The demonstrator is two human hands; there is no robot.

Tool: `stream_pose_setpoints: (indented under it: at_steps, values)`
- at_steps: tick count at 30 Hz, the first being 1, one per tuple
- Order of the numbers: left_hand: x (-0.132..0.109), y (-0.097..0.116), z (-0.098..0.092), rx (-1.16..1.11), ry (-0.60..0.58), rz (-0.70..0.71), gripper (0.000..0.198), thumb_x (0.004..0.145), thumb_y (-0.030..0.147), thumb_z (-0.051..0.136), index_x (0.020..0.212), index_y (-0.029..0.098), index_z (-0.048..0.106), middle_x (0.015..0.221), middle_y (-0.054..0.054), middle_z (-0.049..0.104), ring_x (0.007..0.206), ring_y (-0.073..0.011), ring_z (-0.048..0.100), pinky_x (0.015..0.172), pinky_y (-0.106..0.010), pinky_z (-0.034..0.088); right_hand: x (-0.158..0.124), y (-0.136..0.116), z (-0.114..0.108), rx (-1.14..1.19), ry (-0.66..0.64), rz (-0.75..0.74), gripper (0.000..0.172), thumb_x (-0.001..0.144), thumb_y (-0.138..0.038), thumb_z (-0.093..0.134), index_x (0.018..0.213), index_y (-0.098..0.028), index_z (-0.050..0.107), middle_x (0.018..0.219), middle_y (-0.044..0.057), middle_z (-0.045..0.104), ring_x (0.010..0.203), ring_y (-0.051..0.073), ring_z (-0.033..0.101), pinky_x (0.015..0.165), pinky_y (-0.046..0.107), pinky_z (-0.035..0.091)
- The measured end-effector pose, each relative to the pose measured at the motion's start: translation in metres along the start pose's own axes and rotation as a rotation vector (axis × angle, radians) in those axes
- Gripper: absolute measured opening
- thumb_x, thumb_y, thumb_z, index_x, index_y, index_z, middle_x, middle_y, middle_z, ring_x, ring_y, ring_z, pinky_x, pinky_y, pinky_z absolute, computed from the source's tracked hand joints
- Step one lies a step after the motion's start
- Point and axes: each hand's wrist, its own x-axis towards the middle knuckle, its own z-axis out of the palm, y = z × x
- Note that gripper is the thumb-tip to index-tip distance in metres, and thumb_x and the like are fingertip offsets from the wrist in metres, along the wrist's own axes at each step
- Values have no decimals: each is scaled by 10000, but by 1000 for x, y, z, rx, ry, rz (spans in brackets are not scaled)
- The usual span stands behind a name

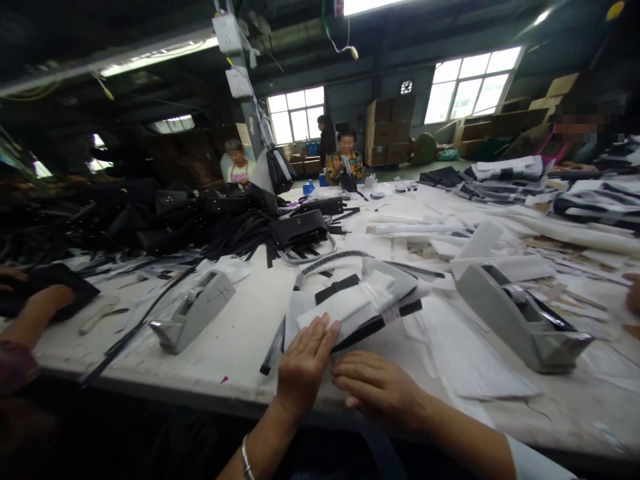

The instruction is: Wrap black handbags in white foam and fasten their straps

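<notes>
My left hand [305, 363] lies flat with fingers stretched out on a white paper-wrapped piece with black strips [350, 303] at the near edge of the white worktable [240, 340]. My right hand [383, 388] rests beside it, fingers extended and pressed flat on the wrapping's lower edge. A long black strap [273, 347] runs out from under the piece toward the table edge.
Two grey tape dispensers stand on the table, one at left [193, 312], one at right [520, 317]. Black bags [165, 213] pile at the back left; white paper sheets [500, 220] cover the right. Another person's hand [37, 303] rests at far left. People sit at the far end.
</notes>
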Motion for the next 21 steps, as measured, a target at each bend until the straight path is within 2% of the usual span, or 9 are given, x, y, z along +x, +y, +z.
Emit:
stream_pose_setpoints:
  at_steps: [3, 5, 7, 9, 11, 13, 15, 18, 21]
  values:
    - [-12, 16, 2, 13, 56, 36, 400, 985, 122, 481, 1364, 212, 569, 1362, -71, 619, 1209, -219, 627, 981, -350, 540, 18, 7, -28, 36, 93, 65, 274, 974, -220, 504, 1223, -199, 614, 1126, 102, 717, 1095, 205, 651, 967, 352, 524]
    - [-18, 26, 3, 15, 73, 68, 376, 997, 133, 465, 1335, 232, 597, 1329, -54, 645, 1191, -206, 639, 972, -339, 546, 37, 31, -37, 29, 85, 294, 226, 975, -223, 494, 1117, -196, 668, 1100, 94, 720, 1049, 196, 665, 936, 320, 524]
    - [-21, 33, 3, 16, 58, 93, 371, 1008, 140, 443, 1322, 249, 610, 1315, -39, 654, 1191, -194, 638, 978, -325, 543, 58, 66, -36, -9, -47, 592, 241, 975, -254, 495, 1094, -185, 693, 1109, 89, 722, 1025, 195, 671, 918, 295, 514]
    - [-23, 38, -1, 10, 51, 90, 377, 1018, 145, 417, 1320, 258, 613, 1308, -29, 660, 1189, -181, 639, 982, -306, 538, 79, 103, -25, -45, -252, 799, 256, 953, -260, 537, 1123, -166, 704, 1107, 89, 732, 1010, 206, 679, 886, 276, 506]
    - [-24, 43, -5, 9, 63, 80, 388, 1025, 149, 392, 1324, 263, 611, 1299, -25, 665, 1181, -178, 644, 978, -295, 540, 97, 135, -7, -59, -391, 881, 214, 911, -290, 616, 972, -137, 752, 958, 97, 759, 916, 235, 703, 818, 288, 513]
    - [-27, 47, -7, 19, 59, 99, 391, 1027, 158, 385, 1337, 256, 602, 1299, -30, 665, 1178, -183, 647, 969, -290, 547, 110, 155, 14, -87, -479, 945, 254, 874, -350, 681, 823, -110, 747, 852, 111, 751, 855, 250, 706, 795, 325, 521]
    - [-31, 50, -8, 36, 49, 133, 384, 1022, 175, 404, 1350, 244, 592, 1302, -38, 662, 1178, -188, 646, 963, -281, 551, 118, 167, 35, -127, -523, 1008, 298, 872, -400, 696, 876, -103, 722, 938, 114, 735, 919, 243, 691, 851, 380, 528]
    - [-33, 54, -7, 36, 96, 106, 369, 1016, 191, 432, 1337, 249, 605, 1280, -36, 676, 1162, -180, 656, 979, -275, 542, 124, 175, 55, -152, -529, 1084, 324, 911, -390, 662, 1103, -129, 654, 1176, 106, 658, 1077, 231, 632, 947, 453, 508]
    - [-30, 55, -9, 7, 85, 82, 383, 1023, 168, 399, 1332, 252, 610, 1273, -31, 682, 1154, -177, 661, 986, -280, 536, 124, 183, 61, -78, -543, 1180, 307, 932, -359, 639, 1151, -145, 628, 1187, 92, 636, 1053, 227, 630, 910, 443, 532]
